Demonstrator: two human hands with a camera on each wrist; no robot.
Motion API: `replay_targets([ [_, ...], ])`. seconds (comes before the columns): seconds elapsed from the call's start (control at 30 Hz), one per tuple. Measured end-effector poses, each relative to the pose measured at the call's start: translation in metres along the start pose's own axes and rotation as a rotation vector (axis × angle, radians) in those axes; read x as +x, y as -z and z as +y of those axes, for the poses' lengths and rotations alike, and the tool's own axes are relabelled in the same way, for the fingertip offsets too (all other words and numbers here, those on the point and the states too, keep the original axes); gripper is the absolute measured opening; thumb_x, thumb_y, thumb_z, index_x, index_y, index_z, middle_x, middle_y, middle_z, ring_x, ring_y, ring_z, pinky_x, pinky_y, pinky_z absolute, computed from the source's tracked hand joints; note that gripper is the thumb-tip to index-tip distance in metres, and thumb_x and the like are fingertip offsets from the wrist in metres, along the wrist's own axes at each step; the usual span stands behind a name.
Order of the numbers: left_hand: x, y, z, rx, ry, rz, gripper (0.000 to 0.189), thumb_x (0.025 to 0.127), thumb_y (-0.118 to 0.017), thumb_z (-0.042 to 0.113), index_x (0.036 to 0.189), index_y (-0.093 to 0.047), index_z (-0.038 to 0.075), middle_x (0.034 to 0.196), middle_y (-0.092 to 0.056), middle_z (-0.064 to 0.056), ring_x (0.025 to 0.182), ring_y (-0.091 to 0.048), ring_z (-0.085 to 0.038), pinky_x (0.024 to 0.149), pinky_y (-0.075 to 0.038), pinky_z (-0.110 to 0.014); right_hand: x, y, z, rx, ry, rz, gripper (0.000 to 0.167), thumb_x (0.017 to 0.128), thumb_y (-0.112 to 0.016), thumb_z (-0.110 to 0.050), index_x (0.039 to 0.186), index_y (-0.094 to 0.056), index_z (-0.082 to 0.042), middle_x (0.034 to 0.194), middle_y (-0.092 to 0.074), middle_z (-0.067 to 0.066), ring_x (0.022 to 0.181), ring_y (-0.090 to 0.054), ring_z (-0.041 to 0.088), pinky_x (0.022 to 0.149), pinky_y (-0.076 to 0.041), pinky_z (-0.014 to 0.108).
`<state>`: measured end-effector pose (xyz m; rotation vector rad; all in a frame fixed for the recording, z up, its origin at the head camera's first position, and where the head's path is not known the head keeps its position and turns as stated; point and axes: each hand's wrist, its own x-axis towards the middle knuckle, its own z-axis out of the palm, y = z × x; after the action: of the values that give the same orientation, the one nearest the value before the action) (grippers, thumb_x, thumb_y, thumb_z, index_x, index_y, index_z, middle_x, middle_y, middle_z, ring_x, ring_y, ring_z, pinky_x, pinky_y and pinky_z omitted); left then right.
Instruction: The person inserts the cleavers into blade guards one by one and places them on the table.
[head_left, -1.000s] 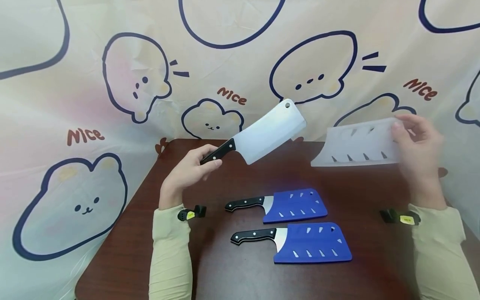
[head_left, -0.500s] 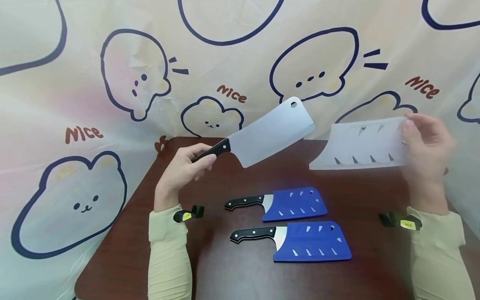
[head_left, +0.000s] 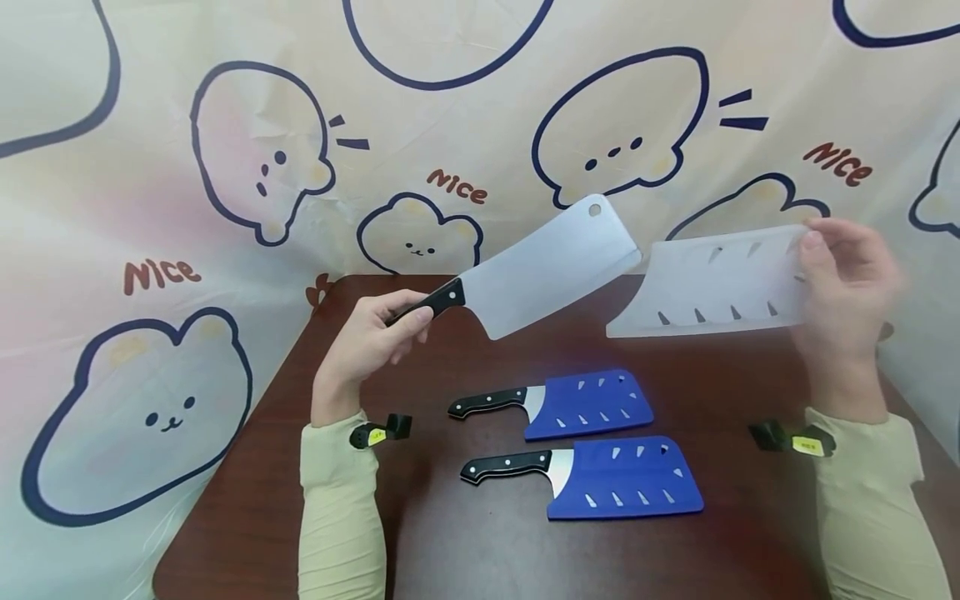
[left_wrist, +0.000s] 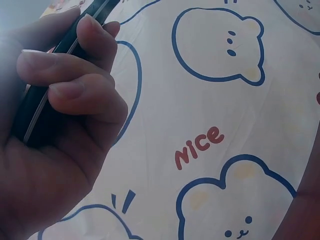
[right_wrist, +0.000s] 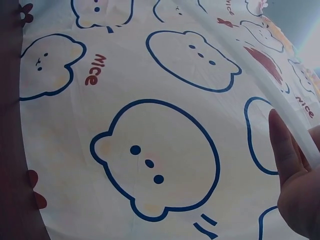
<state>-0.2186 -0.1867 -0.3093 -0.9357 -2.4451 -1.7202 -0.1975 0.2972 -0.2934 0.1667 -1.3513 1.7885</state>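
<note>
My left hand [head_left: 369,340] grips the black handle [left_wrist: 55,65] of a bare cleaver [head_left: 551,271], its blade tilted up to the right above the table. At the right, my right hand [head_left: 849,279] pinches the far end of a translucent white blade cover [head_left: 720,283] with slots. The cover's open, curved end faces the blade's tip; a small gap shows between them in the head view. In the right wrist view the cover [right_wrist: 280,107] appears edge-on between thumb and fingers of the hand [right_wrist: 302,200]. Curled fingers wrap the handle in the left wrist view.
Two cleavers in blue slotted covers lie on the brown table [head_left: 247,500]: a rear one [head_left: 592,404] and a nearer one [head_left: 626,479]. Their black handles point left. A cream cloth [head_left: 450,125] with bear drawings hangs behind and around the table.
The bare cleaver has shifted to the right, its tip closer to the white cover. The cover moved a little right, then slightly back left. Both blue-covered cleavers stay where they lay.
</note>
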Motion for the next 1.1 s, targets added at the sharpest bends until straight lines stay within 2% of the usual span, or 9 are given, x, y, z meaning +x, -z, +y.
replay_targets([
  [0.33,-0.0001,-0.0014,0.0015,0.015,-0.017,0.0,0.017,0.099,-0.059,0.02,0.108,-0.065,0.007,0.073,-0.058,-0.004,0.047,-0.045,-0.021,0.041,-0.037,-0.032,-0.0019,-0.0041,0.0007,0.02,-0.028,-0.005,0.03,0.087,-0.073,-0.007,0.111,-0.066,0.009,0.114,-0.065,0.016,0.106,-0.056,0.023,0.091,-0.045,0.029],
  [0.5,-0.0007,-0.0004,0.0007,0.031,-0.017,0.009,0.016,0.1,-0.057,0.02,0.106,-0.066,0.009,0.072,-0.058,-0.003,0.046,-0.045,-0.021,0.041,-0.034,-0.031,-0.0024,-0.0036,-0.0009,0.022,-0.043,0.004,0.031,0.087,-0.072,-0.007,0.112,-0.066,0.009,0.115,-0.063,0.015,0.109,-0.055,0.023,0.091,-0.046,0.028],
  [0.73,-0.0004,-0.0003,-0.0004,0.023,-0.026,0.004,0.015,0.101,-0.056,0.02,0.105,-0.066,0.01,0.071,-0.058,-0.003,0.046,-0.045,-0.02,0.04,-0.033,-0.031,-0.0041,-0.0076,-0.0026,0.022,-0.049,0.005,0.031,0.086,-0.073,-0.008,0.112,-0.067,0.009,0.115,-0.064,0.016,0.105,-0.056,0.023,0.088,-0.048,0.028],
  [1.1,0.0003,-0.0028,0.0044,0.016,-0.043,-0.015,0.019,0.101,-0.056,0.019,0.112,-0.066,0.009,0.072,-0.057,-0.006,0.045,-0.044,-0.02,0.039,-0.033,-0.031,-0.0035,-0.0034,-0.002,0.007,-0.118,0.032,0.032,0.087,-0.073,-0.01,0.115,-0.066,0.003,0.121,-0.062,0.011,0.116,-0.053,0.021,0.1,-0.046,0.03],
])
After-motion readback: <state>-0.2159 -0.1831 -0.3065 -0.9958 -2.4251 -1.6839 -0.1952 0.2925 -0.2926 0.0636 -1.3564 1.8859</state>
